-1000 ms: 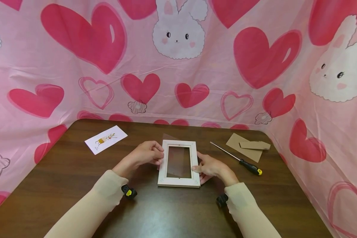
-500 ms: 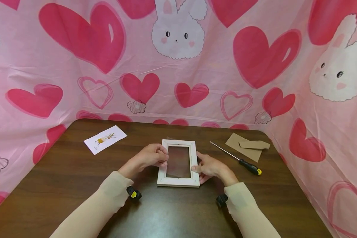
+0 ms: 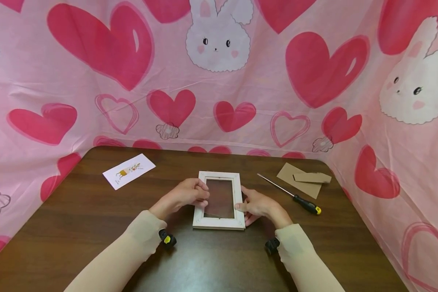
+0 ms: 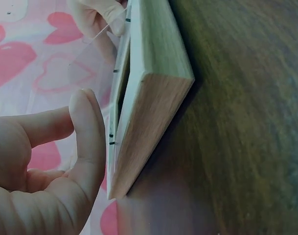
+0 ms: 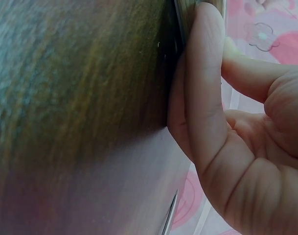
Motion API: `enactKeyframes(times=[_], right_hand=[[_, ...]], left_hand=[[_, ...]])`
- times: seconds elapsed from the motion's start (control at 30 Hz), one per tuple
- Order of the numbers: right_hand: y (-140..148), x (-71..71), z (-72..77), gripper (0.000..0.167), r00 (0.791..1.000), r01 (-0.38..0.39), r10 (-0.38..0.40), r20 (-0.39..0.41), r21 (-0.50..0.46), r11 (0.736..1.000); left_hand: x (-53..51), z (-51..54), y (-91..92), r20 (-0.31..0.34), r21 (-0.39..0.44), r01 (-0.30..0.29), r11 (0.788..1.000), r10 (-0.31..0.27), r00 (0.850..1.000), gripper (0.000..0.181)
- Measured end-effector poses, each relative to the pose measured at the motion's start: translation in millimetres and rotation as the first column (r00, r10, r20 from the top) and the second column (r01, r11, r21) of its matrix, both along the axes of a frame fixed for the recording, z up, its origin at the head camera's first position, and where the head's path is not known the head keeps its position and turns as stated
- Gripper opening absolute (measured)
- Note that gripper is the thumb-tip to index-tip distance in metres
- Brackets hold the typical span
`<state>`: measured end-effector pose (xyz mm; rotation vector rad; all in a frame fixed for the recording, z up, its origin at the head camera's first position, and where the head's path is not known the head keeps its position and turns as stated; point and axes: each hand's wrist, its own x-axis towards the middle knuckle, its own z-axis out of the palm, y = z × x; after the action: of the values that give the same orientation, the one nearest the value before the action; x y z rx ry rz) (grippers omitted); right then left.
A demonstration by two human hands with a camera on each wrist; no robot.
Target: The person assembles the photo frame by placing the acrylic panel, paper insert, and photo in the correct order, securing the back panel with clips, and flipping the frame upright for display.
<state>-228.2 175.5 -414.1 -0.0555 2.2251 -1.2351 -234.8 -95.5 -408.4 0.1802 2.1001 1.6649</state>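
You seem to be on the step of fitting the clear sheet (image 3: 222, 194) into the white frame (image 3: 219, 223), which lies flat at the middle of the desk (image 3: 204, 263), just in front of you. Your right hand (image 3: 260, 204) grips the frame's right side, thumb on top and fingers along the outer edge. Your left hand (image 3: 187, 194) is narrow, fingertips together above the frame's left side; it looks to be pinching the sheet, though the exact contact is hard to tell. In the left wrist view the sheet stands tilted, its edge above the frame and its small dark tabs (image 4: 116, 71).

The next move probably calls for lowering the sheet flat inside those tabs, without bending or scratching it, while your right hand steadies the frame. After that, the printed card (image 3: 129, 171) at far left and the brown board (image 3: 285, 173) at far right likely follow, with the screwdriver (image 3: 307, 205) to the right for the tabs.
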Motion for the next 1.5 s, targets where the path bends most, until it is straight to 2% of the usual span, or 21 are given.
enactKeyframes(times=[0.07,0.17,0.3,0.37,0.53,0.63,0.87,1.07,1.17,1.27,1.4,1.5], right_hand=[[0,-0.1,0.2,0.089,1.000,-0.003,0.003,-0.003,0.001,1.000],[1,0.0,0.9,0.088,1.000,-0.006,0.006,0.001,-0.003,1.000],[1,0.2,1.2,0.088,1.000,-0.006,0.006,0.010,-0.012,1.000],[1,-0.3,0.8,0.088,1.000,-0.004,0.004,0.012,-0.014,1.000],[1,0.0,-0.1,0.088,1.000,-0.005,0.005,0.008,-0.012,1.000],[0,0.3,-0.1,0.087,1.000,-0.005,0.005,0.002,-0.011,1.000],[1,0.1,0.7,0.087,1.000,-0.012,0.012,-0.006,-0.004,1.000],[1,0.3,0.9,0.086,1.000,-0.006,0.006,0.005,-0.007,1.000],[1,0.4,0.8,0.086,1.000,0.001,-0.001,0.007,-0.007,1.000],[1,0.5,0.5,0.086,1.000,0.002,-0.002,0.008,-0.009,1.000],[1,0.5,0.2,0.087,1.000,0.001,-0.001,0.010,-0.014,1.000],[1,0.3,0.5,0.087,1.000,-0.003,0.003,0.006,-0.013,1.000]], left_hand=[[0.8,-0.1,1.3,-0.027,-0.024,-0.005,1.000,0.004,1.000,0.039],[3.3,-0.7,3.9,-0.106,-0.102,-0.021,0.995,0.010,0.994,0.052],[4.8,-3.5,7.5,-0.206,-0.194,-0.049,0.980,0.008,0.979,0.070],[4.5,-4.4,8.6,-0.244,-0.227,-0.046,0.973,-0.011,0.970,0.075],[2.5,-3.9,9.7,-0.337,-0.360,-0.013,0.933,-0.117,0.934,0.060],[1.4,-4.7,9.7,-0.369,-0.420,-0.004,0.908,-0.167,0.914,0.051],[0.7,-7.4,8.5,-0.416,-0.517,0.006,0.856,-0.257,0.872,0.055],[3.8,-4.7,11.5,-0.447,-0.578,0.003,0.816,-0.320,0.835,0.059],[6.7,-3.7,14.3,-0.448,-0.620,-0.012,0.785,-0.341,0.826,0.060],[9.3,-4.0,17.1,-0.434,-0.658,-0.023,0.753,-0.354,0.829,0.060],[11.7,-5.6,20.1,-0.404,-0.703,-0.031,0.711,-0.363,0.839,0.060],[12.8,-6.9,21.8,-0.402,-0.727,-0.039,0.686,-0.378,0.834,0.059]])
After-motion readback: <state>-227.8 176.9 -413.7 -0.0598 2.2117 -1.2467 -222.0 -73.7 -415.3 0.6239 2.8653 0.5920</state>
